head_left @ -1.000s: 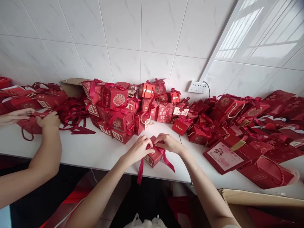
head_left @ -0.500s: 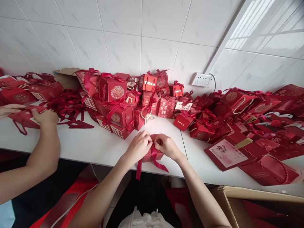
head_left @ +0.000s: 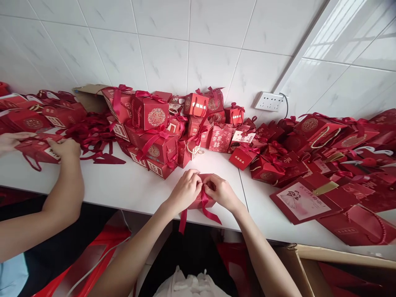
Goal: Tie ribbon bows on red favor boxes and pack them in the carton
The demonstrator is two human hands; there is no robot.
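A small red gift box (head_left: 198,203) stands at the table's front edge, partly covered by my hands. Over its top my left hand (head_left: 188,185) pinches a dark red ribbon (head_left: 204,201). My right hand (head_left: 220,190) is closed on the same ribbon just to the right, the two hands' fingertips almost meeting. Two ribbon tails hang down the box's near side, one reaching below the table edge. The exact shape of the knot between my fingers is hidden.
Stacked red gift boxes (head_left: 154,144) stand behind, left of centre. Loose ribbons (head_left: 93,134) lie further left, beside a co-worker's hands (head_left: 66,149) on another red box. More boxes and bags (head_left: 334,185) crowd the right. A power strip (head_left: 268,101) is on the wall; a cardboard box (head_left: 297,264) stands below right.
The whole view has shifted slightly. My hands stay pinched on the ribbon above the box, with hardly any movement. The co-worker's hands remain at their box.
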